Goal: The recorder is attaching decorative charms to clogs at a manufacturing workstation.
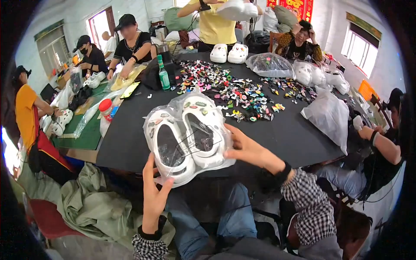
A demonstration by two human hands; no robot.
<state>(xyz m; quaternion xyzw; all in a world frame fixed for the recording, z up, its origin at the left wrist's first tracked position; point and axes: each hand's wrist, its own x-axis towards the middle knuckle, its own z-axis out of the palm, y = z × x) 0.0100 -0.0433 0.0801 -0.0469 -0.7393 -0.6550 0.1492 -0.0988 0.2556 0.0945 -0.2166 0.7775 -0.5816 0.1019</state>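
A pair of white clogs [187, 143] with small colourful charms on the toes lies inside a clear plastic bag, at the near edge of the black table [125, 145]. My left hand [155, 188] grips the bagged pair at the lower left, its thumb against the heel of the left clog. From the right, my right hand [249, 147] clasps the other side, thumb by the right heel and fingers along the bag. Dark line printing shows across the plastic. Beyond the pair, many loose shoe charms [247, 93] are spread over the table.
A green bottle [164, 77] and a red-lidded jar [105, 107] stand to the left. Bagged shoes [310, 73] and a white plastic bag [328, 115] lie right. White clogs [237, 53] stand at the far edge before a person in yellow [216, 28]. Other people sit around.
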